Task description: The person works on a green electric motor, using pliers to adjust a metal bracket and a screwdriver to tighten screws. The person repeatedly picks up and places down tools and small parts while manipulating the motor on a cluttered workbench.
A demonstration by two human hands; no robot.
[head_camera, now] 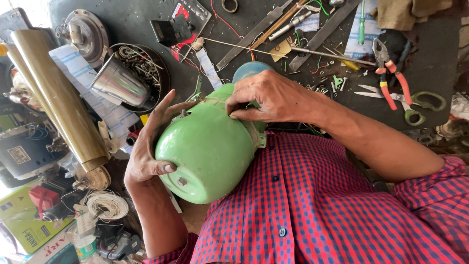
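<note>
green metal housing (210, 146), rounded like a small motor shell, sits pressed against the person's checked shirt (312, 205) at chest level, above the edge of the dark workbench (439, 49). left hand (149, 146) cups its domed side from below and outside, palm and thumb spread wide over the painted curve, thumb tip lying on the shell near a small screw. right hand (273, 98) comes over the top, fingers curled in a narrow pinch at the seam where the dome meets the rest of the body; whether anything small is caught between those fingertips cannot be told. judged from its look, the shell is stiff painted metal, probably fairly heavy for its bulk, and smooth enough to slide in a palm, so the broad cupping hold with the body as a backstop suits it; the lug at the rim and the seam edge look like the surest places for fingers to bite. around it on the bench lie red-handled pliers (391, 73), green-handled scissors (415, 102), a green screwdriver (361, 22), loose screws and wire offcuts. to the left stand a steel cup (119, 83) in a dish of scrap parts, a brass-coloured tube (58, 93) and a coil of pale wire (107, 205).
</note>
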